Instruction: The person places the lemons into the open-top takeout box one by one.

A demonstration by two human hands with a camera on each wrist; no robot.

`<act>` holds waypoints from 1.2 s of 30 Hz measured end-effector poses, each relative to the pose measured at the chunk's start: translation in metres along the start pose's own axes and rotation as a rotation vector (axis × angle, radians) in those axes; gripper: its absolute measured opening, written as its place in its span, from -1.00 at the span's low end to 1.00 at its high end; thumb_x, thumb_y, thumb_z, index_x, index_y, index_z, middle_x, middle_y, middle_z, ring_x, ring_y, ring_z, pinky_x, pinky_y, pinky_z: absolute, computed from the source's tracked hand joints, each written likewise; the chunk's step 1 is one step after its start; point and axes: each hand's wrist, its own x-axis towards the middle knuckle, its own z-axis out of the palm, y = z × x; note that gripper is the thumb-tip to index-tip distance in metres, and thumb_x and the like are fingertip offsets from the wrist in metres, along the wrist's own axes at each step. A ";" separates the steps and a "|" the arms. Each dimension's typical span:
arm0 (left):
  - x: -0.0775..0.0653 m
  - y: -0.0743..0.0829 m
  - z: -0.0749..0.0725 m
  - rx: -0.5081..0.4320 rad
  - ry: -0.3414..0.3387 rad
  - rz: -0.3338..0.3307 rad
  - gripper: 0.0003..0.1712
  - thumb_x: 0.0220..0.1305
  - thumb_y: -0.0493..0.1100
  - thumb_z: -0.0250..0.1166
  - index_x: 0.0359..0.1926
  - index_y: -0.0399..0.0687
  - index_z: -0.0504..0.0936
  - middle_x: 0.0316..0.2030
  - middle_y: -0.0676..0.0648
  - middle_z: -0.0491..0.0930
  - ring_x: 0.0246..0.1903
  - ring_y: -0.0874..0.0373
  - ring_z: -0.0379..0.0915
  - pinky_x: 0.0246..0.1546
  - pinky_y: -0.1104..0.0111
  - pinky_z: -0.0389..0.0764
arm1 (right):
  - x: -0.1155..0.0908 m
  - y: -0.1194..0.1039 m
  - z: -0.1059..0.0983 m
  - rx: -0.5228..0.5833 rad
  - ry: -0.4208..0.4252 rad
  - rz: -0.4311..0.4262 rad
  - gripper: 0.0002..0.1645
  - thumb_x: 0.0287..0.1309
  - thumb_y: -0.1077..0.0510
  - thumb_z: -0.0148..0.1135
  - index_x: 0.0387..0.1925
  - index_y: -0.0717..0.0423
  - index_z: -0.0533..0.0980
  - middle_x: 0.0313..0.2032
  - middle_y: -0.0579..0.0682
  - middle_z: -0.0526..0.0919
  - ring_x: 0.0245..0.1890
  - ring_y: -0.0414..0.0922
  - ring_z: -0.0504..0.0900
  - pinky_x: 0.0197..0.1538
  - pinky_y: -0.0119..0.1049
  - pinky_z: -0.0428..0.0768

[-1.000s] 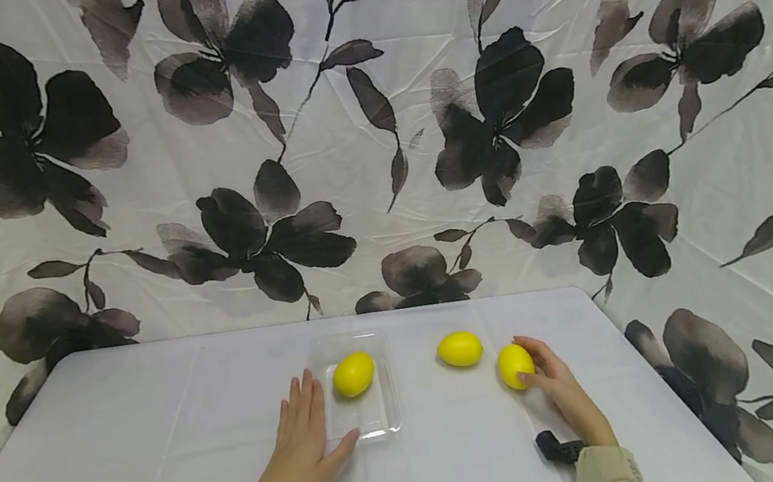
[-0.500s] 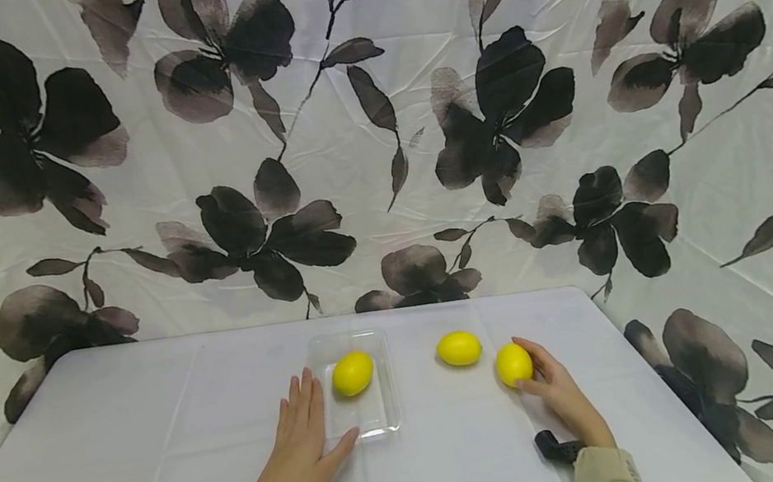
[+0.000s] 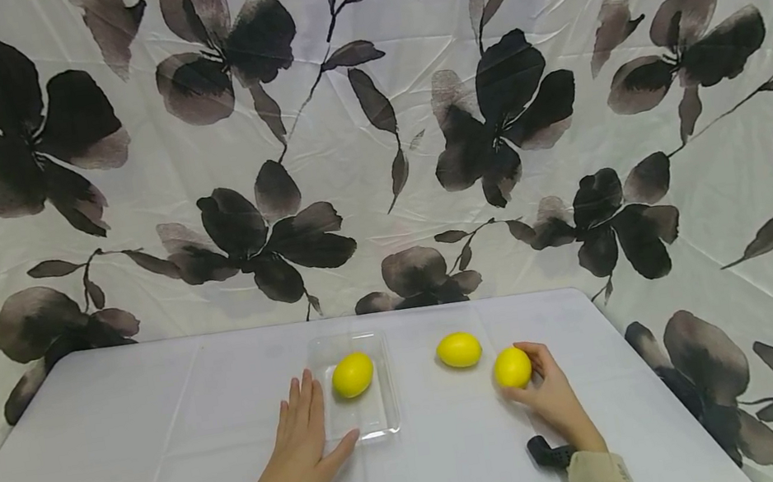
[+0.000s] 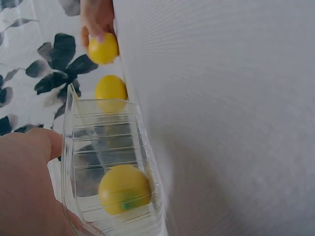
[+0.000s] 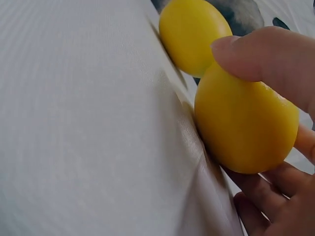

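My right hand (image 3: pixel 550 393) grips a yellow lemon (image 3: pixel 512 368) on the right part of the table. Up close in the right wrist view, the thumb (image 5: pixel 263 56) lies over this lemon and the other fingers curl beneath it. A second lemon (image 3: pixel 459 350) rests on the cloth just to its left. Inside a clear plastic tray (image 3: pixel 390 390) lies a third lemon (image 3: pixel 352 375), toward the far end. Along the tray's left side my left hand (image 3: pixel 298 454) is spread with straight fingers, its thumb by the near corner.
A white cloth (image 3: pixel 125 447) covers the table, with a crease under the right hand. Behind the far edge hangs a floral-patterned sheet (image 3: pixel 372 143). A black device (image 3: pixel 551 452) is worn at the right wrist.
My right hand has shifted slightly left and toward me with the lemon in its grip. The left hand, the tray and the other two lemons have stayed in place.
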 end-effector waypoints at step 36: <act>-0.001 0.000 0.001 -0.022 0.009 0.003 0.08 0.38 0.25 0.15 0.48 -0.51 -0.05 0.53 -0.38 -0.25 0.49 -0.33 -0.38 0.42 -0.22 -0.19 | -0.015 -0.068 0.028 0.059 0.310 -0.439 -0.21 -0.07 0.43 0.50 0.24 0.43 0.39 0.17 0.35 0.51 0.12 -0.28 0.53 0.23 -0.53 0.39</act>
